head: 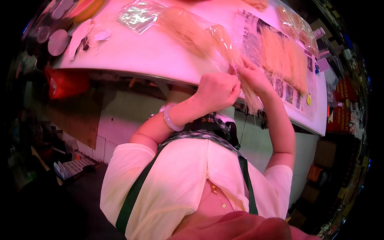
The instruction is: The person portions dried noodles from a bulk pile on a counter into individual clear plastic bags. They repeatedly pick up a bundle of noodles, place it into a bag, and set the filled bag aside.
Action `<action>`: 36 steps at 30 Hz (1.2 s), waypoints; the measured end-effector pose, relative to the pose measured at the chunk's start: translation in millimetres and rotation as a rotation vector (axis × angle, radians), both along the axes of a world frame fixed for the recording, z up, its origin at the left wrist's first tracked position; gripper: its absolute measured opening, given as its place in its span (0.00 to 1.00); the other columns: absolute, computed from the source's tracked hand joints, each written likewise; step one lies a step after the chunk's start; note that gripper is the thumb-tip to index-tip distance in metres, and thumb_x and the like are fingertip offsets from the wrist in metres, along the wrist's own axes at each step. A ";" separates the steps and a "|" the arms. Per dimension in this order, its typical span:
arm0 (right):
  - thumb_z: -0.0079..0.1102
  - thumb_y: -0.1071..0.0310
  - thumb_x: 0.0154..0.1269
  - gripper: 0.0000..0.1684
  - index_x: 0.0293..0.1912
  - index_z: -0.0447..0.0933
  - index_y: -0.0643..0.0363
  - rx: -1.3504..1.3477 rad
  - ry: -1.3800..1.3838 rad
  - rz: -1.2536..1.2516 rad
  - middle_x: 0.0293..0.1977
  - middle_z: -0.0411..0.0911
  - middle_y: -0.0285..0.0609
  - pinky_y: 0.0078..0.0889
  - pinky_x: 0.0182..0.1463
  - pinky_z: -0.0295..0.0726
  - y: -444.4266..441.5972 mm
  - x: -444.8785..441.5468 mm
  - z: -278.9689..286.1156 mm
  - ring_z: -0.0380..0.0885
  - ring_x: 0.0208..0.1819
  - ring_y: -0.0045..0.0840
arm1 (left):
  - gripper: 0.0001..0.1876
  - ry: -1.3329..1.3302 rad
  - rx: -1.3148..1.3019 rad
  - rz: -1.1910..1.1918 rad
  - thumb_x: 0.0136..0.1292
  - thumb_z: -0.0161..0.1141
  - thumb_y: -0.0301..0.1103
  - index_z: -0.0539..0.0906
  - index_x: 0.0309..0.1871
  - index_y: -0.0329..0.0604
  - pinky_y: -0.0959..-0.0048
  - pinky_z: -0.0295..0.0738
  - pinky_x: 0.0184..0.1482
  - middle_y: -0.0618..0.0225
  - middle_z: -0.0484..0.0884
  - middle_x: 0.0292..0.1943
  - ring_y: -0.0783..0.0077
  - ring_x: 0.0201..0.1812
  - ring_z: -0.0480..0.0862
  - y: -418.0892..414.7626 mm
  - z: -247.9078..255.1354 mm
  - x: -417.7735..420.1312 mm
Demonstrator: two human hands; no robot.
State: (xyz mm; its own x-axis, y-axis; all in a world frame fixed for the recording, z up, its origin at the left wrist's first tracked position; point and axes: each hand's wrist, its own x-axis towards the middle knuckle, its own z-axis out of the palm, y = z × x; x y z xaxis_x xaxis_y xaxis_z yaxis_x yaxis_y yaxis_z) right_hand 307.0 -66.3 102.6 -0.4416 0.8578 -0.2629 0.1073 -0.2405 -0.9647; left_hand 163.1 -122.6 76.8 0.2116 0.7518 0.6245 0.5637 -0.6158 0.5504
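Note:
Before me, at the table's near edge, both hands meet at a clear plastic bag of thin pale noodles (223, 39). My left hand (217, 90), bent into a fist above a wrist with a bangle, pinches the plastic near the bundle's lower end. On the other side my right hand (252, 75) is closed round the bundle, and loose noodle ends (251, 100) hang below it over the edge. Another bundle of noodles (186, 31) lies just beyond, partly under plastic. To the right, rows of noodles (283, 60) rest on printed newspaper (249, 39).
The white table (129, 60) bears an empty-looking clear bag (139, 18), a tangle of white strips (81, 39) and round lids (58, 42) at left. Bagged noodles (297, 25) lie at the far right. A red plastic bag (67, 82) hangs by the left edge.

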 end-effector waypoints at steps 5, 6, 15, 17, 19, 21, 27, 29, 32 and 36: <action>0.57 0.66 0.63 0.19 0.52 0.69 0.62 0.083 -0.542 0.136 0.34 0.75 0.35 0.17 0.39 0.71 -3.1 -10.2 28.7 0.71 0.35 0.14 | 0.09 -0.019 -0.017 -0.007 0.54 0.55 0.31 0.74 0.19 0.42 0.63 0.70 0.22 0.60 0.75 0.17 0.57 0.21 0.77 -0.2 -18.2 9.4; 0.57 0.65 0.63 0.19 0.51 0.69 0.61 0.028 -0.376 0.131 0.33 0.74 0.34 0.17 0.37 0.71 -0.4 -7.0 25.2 0.72 0.33 0.14 | 0.09 -0.044 -0.022 -0.018 0.54 0.55 0.31 0.73 0.19 0.41 0.63 0.70 0.22 0.60 0.75 0.17 0.57 0.21 0.77 -2.3 -14.7 8.9; 0.58 0.63 0.63 0.15 0.47 0.71 0.59 -0.115 0.070 0.052 0.33 0.74 0.33 0.18 0.32 0.71 24.4 -8.4 6.6 0.71 0.29 0.13 | 0.09 -0.083 0.013 -0.028 0.54 0.55 0.31 0.73 0.20 0.42 0.62 0.71 0.22 0.61 0.75 0.17 0.58 0.21 0.78 10.6 -1.4 -2.2; 0.57 0.62 0.63 0.16 0.47 0.71 0.59 0.053 -0.084 0.026 0.34 0.74 0.34 0.19 0.32 0.71 27.2 -16.8 3.7 0.71 0.30 0.14 | 0.09 -0.031 0.021 -0.054 0.54 0.55 0.31 0.73 0.20 0.42 0.63 0.70 0.22 0.61 0.74 0.16 0.59 0.21 0.78 13.7 -5.1 -4.6; 0.56 0.61 0.64 0.18 0.49 0.71 0.60 0.229 -0.236 0.004 0.34 0.75 0.35 0.18 0.31 0.70 28.7 -20.3 -2.4 0.70 0.29 0.14 | 0.09 0.033 0.000 -0.032 0.53 0.55 0.31 0.72 0.19 0.42 0.63 0.70 0.22 0.62 0.74 0.16 0.59 0.21 0.78 14.4 -17.4 -4.7; 0.56 0.61 0.64 0.20 0.52 0.70 0.61 0.205 -0.216 0.059 0.35 0.75 0.36 0.18 0.32 0.70 30.7 -17.4 -1.5 0.70 0.29 0.15 | 0.09 0.030 -0.017 -0.027 0.53 0.55 0.32 0.72 0.20 0.42 0.63 0.70 0.21 0.62 0.74 0.16 0.59 0.21 0.77 12.8 -22.2 -3.7; 0.54 0.63 0.65 0.28 0.60 0.62 0.64 -0.144 0.297 0.174 0.43 0.74 0.43 0.20 0.40 0.73 29.0 -1.7 7.6 0.72 0.37 0.19 | 0.08 -0.100 0.004 -0.023 0.53 0.56 0.32 0.72 0.20 0.42 0.64 0.70 0.21 0.63 0.74 0.16 0.59 0.20 0.77 12.3 -17.2 -0.8; 0.52 0.63 0.66 0.30 0.63 0.58 0.65 -0.135 0.386 0.167 0.47 0.73 0.46 0.21 0.44 0.74 24.9 -14.9 6.4 0.73 0.41 0.21 | 0.08 -0.104 0.041 -0.016 0.53 0.56 0.31 0.72 0.20 0.42 0.65 0.70 0.21 0.63 0.74 0.16 0.59 0.20 0.77 14.0 -17.3 -0.1; 0.51 0.64 0.67 0.35 0.67 0.50 0.63 0.011 0.171 0.223 0.56 0.66 0.47 0.23 0.48 0.74 28.8 -24.4 1.0 0.73 0.44 0.21 | 0.09 -0.090 0.081 -0.083 0.52 0.57 0.31 0.72 0.19 0.43 0.65 0.70 0.20 0.64 0.74 0.16 0.61 0.18 0.77 10.5 -20.6 1.4; 0.50 0.68 0.68 0.38 0.70 0.43 0.58 0.327 -0.241 0.388 0.66 0.54 0.41 0.24 0.54 0.70 40.9 -18.4 -15.6 0.68 0.53 0.22 | 0.09 0.015 0.031 -0.056 0.51 0.58 0.31 0.72 0.18 0.43 0.66 0.70 0.20 0.65 0.73 0.15 0.63 0.18 0.77 4.3 -31.3 1.6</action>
